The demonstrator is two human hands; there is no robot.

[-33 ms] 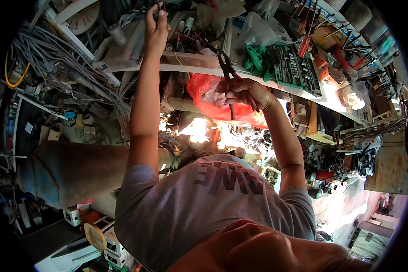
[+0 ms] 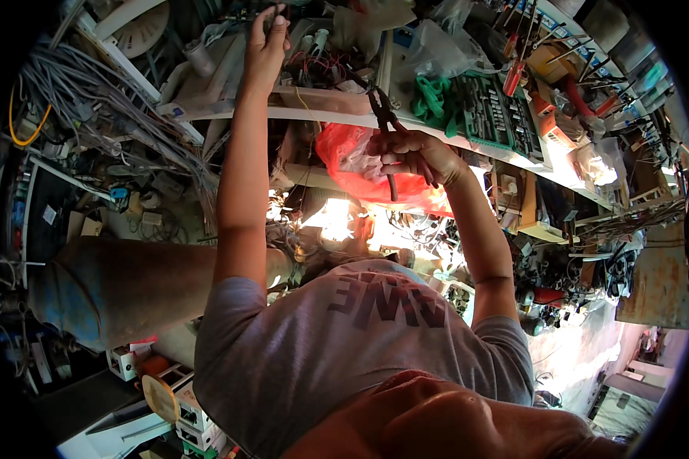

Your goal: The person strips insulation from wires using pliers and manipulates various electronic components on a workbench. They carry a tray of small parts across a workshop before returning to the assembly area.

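Note:
My left hand (image 2: 265, 47) is raised at the top edge, fingers curled on a small dark item too small to make out, beside a clutter of red wires (image 2: 314, 70) and white cylindrical parts (image 2: 311, 43) on the shelf. My right hand (image 2: 421, 157) grips dark-handled pliers (image 2: 383, 111), their jaws pointing up toward the shelf edge (image 2: 321, 115). Behind my right hand, below the shelf, lies a bright red plastic bag (image 2: 341, 157).
A green socket set case (image 2: 497, 122) and green strap (image 2: 432, 103) sit on the shelf. Bundled grey cables (image 2: 99, 99) hang at the left above a rusty metal cylinder (image 2: 130, 294). Screwdrivers (image 2: 513, 76) stand at the upper right, among dense clutter.

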